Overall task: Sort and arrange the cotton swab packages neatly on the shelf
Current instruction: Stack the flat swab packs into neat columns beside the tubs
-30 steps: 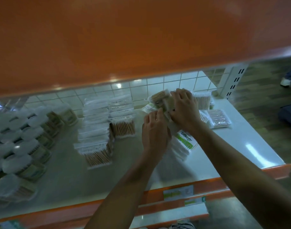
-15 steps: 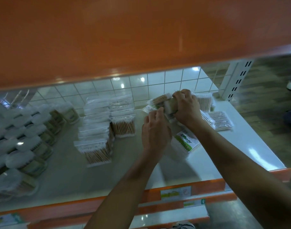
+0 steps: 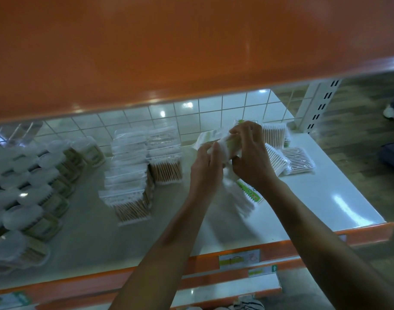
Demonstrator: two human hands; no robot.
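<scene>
I see a blurred bundle of white swab packages (image 3: 220, 143) held just above the white shelf (image 3: 325, 198), right of centre. The left hand (image 3: 206, 170) and right hand (image 3: 252, 159) both curl around it, fingers closed on the wrapping. Green-labelled packs (image 3: 247, 195) lie beneath it, and wooden-stick packs (image 3: 131, 198) stand to the left.

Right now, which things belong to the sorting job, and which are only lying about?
Job: left hand and right hand, both gripping a swab package; bagged swab rows; flat swab packs; round tubs; white shelf.
Lying about: price labels; shoe on the floor; orange shelf above.
</scene>
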